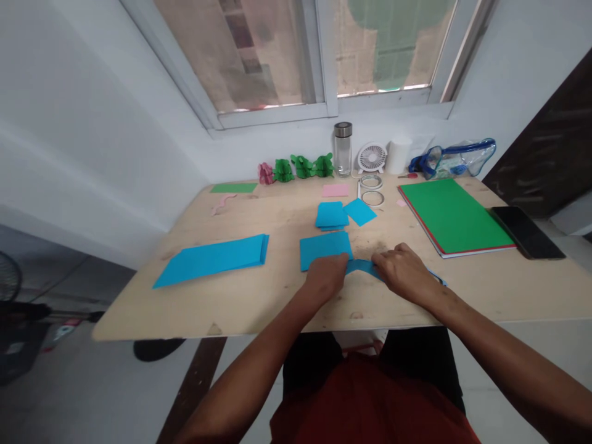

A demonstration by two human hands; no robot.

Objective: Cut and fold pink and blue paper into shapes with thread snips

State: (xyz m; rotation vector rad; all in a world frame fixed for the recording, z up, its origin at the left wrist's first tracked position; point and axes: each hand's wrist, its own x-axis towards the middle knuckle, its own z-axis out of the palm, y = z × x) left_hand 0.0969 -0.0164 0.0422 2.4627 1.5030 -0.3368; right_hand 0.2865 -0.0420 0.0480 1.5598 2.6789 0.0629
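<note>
folding step in progress: left hand (326, 275) and right hand (403, 270), each grip closed on the blue paper strip (362, 267) at the table (259, 302) front edge, beside a blue sheet (324, 246). next move likely needs a firm crease with edges aligned.

Both bare forearms reach forward from the bottom of the frame and angle inward toward each other. The left hand (327, 275) sits palm down, knuckles up, fingers curled under and pinched at their tips. The right hand (403, 269) mirrors it just beside, back of the hand facing up, fingers bent down and pressing. The two hands are close but not touching, wrists low and straight.
</note>
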